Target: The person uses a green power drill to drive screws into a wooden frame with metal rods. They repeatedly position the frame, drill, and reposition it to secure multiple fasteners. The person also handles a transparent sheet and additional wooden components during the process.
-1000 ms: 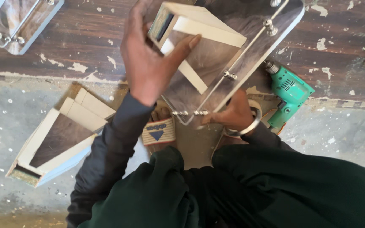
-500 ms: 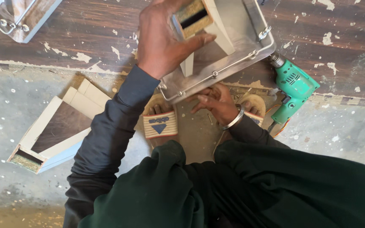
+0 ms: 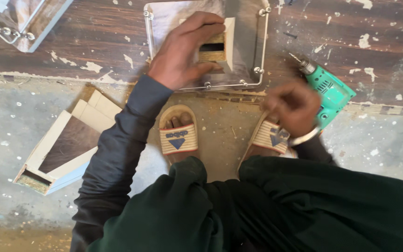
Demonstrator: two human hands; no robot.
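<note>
Seen from above, our left hand [image 3: 183, 51] has its grip closed around a small cream-edged wooden block [image 3: 218, 46], fingers over its top, pressing it onto a grey panel with a metal frame [image 3: 253, 42] lying on the dark wood floor [image 3: 94, 37]. Our right hand [image 3: 292, 106] is blurred; we cannot tell its grip. Just beside it lies a green drill [image 3: 330, 91]. Striped sandals [image 3: 178, 135] sit below, and a wooden box piece [image 3: 64, 144] lies at left.

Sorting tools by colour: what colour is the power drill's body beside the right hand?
Teal green, seen in the head view: the drill lies by the right hand.
</note>
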